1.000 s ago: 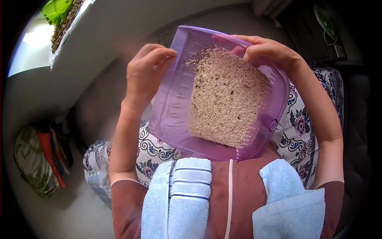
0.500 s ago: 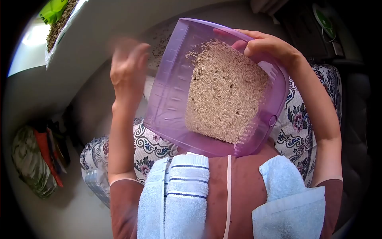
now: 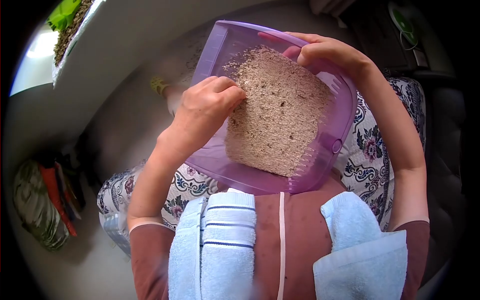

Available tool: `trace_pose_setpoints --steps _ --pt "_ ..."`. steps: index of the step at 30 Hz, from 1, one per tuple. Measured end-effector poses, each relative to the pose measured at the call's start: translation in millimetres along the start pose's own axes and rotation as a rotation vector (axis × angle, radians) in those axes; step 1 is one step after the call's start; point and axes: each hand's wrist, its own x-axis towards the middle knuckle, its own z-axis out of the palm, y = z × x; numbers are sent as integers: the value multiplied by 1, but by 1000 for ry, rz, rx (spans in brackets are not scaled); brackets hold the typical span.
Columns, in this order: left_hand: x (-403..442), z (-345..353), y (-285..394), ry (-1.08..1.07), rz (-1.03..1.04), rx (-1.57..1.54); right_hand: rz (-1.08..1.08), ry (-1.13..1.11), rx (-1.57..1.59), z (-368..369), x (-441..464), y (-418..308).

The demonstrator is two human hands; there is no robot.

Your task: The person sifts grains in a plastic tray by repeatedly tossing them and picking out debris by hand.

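A translucent purple plastic tray [image 3: 320,162] is tilted over my lap, with slots along its right part. Tan grain [image 3: 272,120] covers much of its bottom, dotted with dark specks. My right hand [image 3: 332,50] grips the tray's upper right rim, thumb inside and fingers behind the wall. Over the tray's left part is my left hand [image 3: 212,100]. Its fingers are pinched together at the left edge of the grain; whatever may be between the fingertips is hidden.
A patterned cloth [image 3: 372,145] lies under the tray. Light blue towels [image 3: 230,240] hang over my chest. At the lower left is a camouflage-patterned bundle [image 3: 37,205]. A ledge at the upper left bears brown bits [image 3: 72,32] and a green item [image 3: 64,15].
My left hand has come from beyond the tray's left side to the grain, its fingers now pinched. The tray has shifted slightly left in view, still in my right hand.
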Motion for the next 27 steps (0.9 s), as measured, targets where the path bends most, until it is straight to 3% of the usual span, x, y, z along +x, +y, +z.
trace_pose_setpoints --steps 5,12,16,19,23,27 --pt "11 3 17 -47 -65 -250 -10 20 -1 4 -1 -1" --pt "31 26 29 -69 106 -171 3 17 -16 0 1 2" --pt "30 27 28 -53 107 -146 12 19 -22 -2 -1 2" --pt "29 14 26 75 32 -234 11 34 -33 -6 -2 6" --pt "32 3 22 41 -37 -185 -4 35 28 -8 -3 14" --pt "32 -7 16 64 72 -199 8 36 88 -10 -9 16"
